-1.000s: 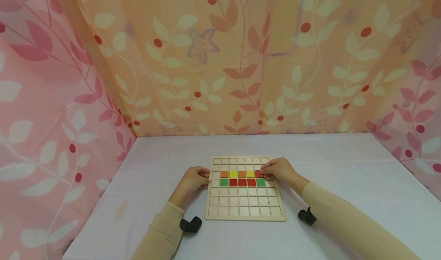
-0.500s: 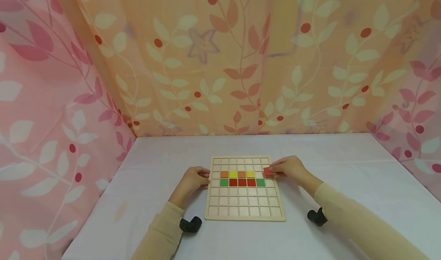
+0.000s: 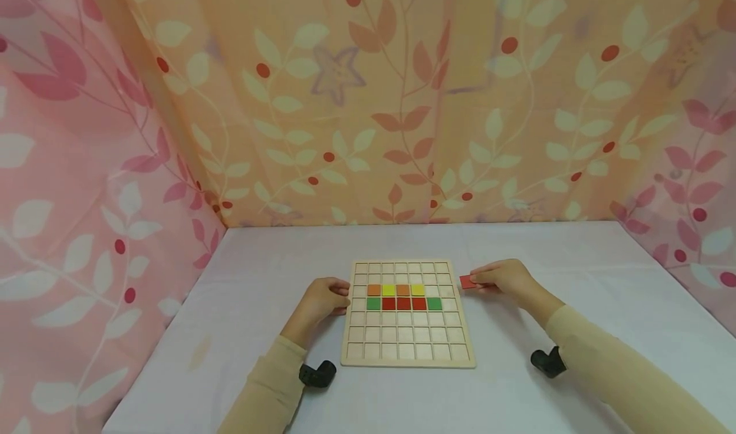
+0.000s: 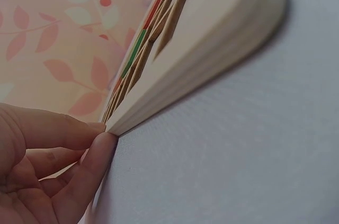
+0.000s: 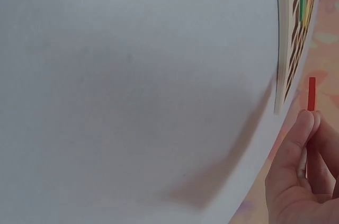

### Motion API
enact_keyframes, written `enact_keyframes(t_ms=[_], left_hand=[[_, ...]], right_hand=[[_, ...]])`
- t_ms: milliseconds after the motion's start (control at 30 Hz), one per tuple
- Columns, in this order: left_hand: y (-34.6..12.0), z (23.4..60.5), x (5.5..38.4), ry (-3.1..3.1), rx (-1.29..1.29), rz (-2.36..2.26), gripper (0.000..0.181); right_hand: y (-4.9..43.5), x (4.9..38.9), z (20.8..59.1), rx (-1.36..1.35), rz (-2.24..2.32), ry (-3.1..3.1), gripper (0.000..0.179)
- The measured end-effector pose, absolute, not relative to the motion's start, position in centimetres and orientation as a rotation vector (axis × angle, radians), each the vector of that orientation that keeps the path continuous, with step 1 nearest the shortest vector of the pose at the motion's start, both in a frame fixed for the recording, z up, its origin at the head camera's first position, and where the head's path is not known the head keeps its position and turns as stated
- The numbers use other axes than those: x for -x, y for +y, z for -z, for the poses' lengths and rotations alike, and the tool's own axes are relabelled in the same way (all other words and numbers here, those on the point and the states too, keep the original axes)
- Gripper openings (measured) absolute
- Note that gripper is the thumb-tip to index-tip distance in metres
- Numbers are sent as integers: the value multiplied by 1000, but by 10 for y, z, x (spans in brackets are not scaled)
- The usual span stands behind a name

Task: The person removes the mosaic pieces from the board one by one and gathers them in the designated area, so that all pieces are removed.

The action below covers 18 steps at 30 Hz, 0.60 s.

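A pale wooden grid board [image 3: 405, 351] lies flat on the table. Two rows of square tiles sit in its cells: a far row of orange and yellow tiles [image 3: 388, 290], and a nearer row with red tiles [image 3: 404, 303] between green ones. At the board's left edge my left hand [image 3: 319, 298] pinches the rim between thumb and fingers [image 4: 63, 128], as the left wrist view shows. My right hand [image 3: 508, 280] is off to the right of the board and pinches a red square tile [image 3: 467, 282] at one edge. In the right wrist view this tile [image 5: 312, 94] stands above the thumb and fingertips.
A white cloth covers the table [image 3: 276, 248]. Behind it hangs a leaf-patterned curtain [image 3: 368, 185], with pink curtains at both sides. Black devices are worn at the left wrist [image 3: 318, 374] and right wrist [image 3: 548, 362].
My right hand has drawn the red tile from the right end of the far row, past the board's right edge. The cell there now shows bare wood. The left hand stays put.
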<state>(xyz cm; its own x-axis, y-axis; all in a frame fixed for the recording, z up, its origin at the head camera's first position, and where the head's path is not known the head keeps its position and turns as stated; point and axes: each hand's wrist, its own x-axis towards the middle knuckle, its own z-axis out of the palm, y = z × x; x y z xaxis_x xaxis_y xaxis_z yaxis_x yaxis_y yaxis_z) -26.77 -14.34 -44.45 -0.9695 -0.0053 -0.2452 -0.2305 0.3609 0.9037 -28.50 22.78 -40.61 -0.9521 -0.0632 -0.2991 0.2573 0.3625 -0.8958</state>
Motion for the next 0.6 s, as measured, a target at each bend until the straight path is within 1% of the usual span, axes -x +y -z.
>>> enact_keyframes(t_ms=[233, 600], left_hand=[[-143, 446, 268, 2425, 208, -1658, 35], [-143, 448, 269, 2441, 212, -1653, 35]], right_hand=[[240, 287, 411, -255, 1649, 2296, 44], [251, 290, 418, -313, 1665, 2271, 44]])
